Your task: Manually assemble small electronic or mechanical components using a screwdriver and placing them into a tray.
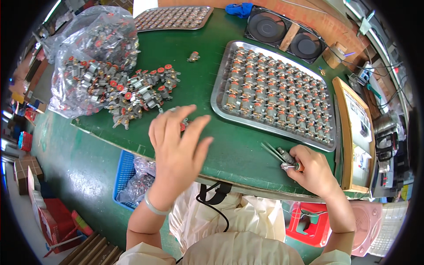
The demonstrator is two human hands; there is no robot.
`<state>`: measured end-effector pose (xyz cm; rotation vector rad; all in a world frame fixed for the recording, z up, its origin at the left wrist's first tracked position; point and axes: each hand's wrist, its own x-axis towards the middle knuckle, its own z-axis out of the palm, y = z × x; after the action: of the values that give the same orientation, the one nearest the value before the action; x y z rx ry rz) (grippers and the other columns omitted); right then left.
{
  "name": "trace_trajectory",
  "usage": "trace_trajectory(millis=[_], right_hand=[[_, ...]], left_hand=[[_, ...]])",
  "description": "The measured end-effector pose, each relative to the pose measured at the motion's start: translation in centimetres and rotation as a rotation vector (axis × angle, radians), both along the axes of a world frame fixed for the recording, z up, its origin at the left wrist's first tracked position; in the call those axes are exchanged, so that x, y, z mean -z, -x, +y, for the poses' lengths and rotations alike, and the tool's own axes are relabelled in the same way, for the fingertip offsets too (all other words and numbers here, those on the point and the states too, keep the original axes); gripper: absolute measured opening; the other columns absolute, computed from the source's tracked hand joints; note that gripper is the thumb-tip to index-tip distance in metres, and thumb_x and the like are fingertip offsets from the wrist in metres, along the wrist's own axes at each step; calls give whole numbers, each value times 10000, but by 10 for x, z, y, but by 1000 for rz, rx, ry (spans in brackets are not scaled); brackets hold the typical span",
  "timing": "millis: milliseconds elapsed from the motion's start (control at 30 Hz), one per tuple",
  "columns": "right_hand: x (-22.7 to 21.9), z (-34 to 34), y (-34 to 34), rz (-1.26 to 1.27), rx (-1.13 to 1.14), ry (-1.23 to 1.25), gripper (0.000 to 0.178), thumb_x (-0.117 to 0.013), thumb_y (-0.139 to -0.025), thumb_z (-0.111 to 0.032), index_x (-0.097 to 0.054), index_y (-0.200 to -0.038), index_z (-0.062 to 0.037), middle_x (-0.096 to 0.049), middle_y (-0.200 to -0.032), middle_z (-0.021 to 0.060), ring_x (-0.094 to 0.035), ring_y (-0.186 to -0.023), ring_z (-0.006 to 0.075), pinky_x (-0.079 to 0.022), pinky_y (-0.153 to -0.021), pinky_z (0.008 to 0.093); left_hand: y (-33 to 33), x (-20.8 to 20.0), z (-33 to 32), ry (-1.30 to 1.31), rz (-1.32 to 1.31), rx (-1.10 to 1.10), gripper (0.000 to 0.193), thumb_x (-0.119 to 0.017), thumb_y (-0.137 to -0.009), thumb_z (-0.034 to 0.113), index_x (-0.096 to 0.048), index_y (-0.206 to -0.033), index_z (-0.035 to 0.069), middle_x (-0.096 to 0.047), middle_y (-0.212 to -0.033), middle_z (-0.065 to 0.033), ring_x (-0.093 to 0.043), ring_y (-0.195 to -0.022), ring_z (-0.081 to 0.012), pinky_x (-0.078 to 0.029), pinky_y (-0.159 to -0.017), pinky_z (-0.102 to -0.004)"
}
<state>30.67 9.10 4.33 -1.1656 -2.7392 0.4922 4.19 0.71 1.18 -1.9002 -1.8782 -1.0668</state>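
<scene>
My left hand point(176, 143) hovers at the near edge of the pile, its fingers spread and nothing seen in them. A few parts show behind its fingers. The pile point(132, 90) is made of small silvery cylindrical components with orange-red discs, spilling from a clear plastic bag point(95, 39). My right hand point(313, 170) is closed near the table's front edge. Its fingers hold a small silvery component point(288, 155); two thin metal prongs point(273, 152), like tweezer tips, point away to the left beside it. Beyond this hand lies a metal tray point(216, 99) filled with rows of upright components.
Another filled tray point(172, 18) stands at the far left. A lone component point(193, 56) lies on the green tabletop point(194, 84). Two black fans point(267, 26) stand at the back, and a wooden frame point(349, 132) is at right. Below are a blue basket point(119, 181) and a red stool point(309, 223).
</scene>
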Motion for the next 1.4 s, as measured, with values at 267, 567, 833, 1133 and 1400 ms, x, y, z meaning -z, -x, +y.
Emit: trace_trajectory(millis=[267, 567, 833, 1133, 1400], right_hand=[[4, -1, 40, 224, -228, 16, 201, -631, -648, -106, -508, -777, -12, -544, -625, 116, -560, -555, 288, -441, -497, 372], [-17, 14, 135, 431, -190, 88, 202, -625, -693, -172, -530, -721, 4, -503, -518, 110, -522, -457, 235, -407, -467, 328], [-8, 61, 263, 407, -122, -3, 313, -609, -691, -274, -583, -654, 35, -590, -574, 153, -613, -571, 241, -476, -568, 343], [-24, 77, 279, 242, -52, 526, 585, -572, -685, -266, -437, -1145, 68, -533, -671, 86, -555, -523, 183, -435, -391, 284], [-30, 69, 289, 182, -179, 327, 393, -508, -744, -61, -485, -1102, 100, -607, -778, 176, -607, -548, 187, -516, -446, 295]], left_hand=[[41, 5, -10, 58, 123, -38, 201, -619, -672, 8, -602, -853, 96, -512, -1027, -80, -443, -1017, -296, -311, -927, -461], [49, 17, -9, -94, -47, -76, 179, -594, -646, -45, -610, -774, 80, -503, -1077, -115, -421, -1026, -316, -294, -925, -439], [54, 22, -9, -168, -19, -130, 226, -599, -653, 1, -590, -846, 118, -487, -1077, -80, -424, -1041, -288, -230, -983, -494], [58, 25, -11, -163, -36, -142, 257, -605, -653, 23, -595, -888, 125, -487, -1082, -78, -420, -1042, -293, -240, -975, -490], [59, 24, -11, -166, -42, -145, 267, -594, -658, 28, -597, -906, 127, -488, -1093, -76, -415, -1044, -300, -241, -973, -492]])
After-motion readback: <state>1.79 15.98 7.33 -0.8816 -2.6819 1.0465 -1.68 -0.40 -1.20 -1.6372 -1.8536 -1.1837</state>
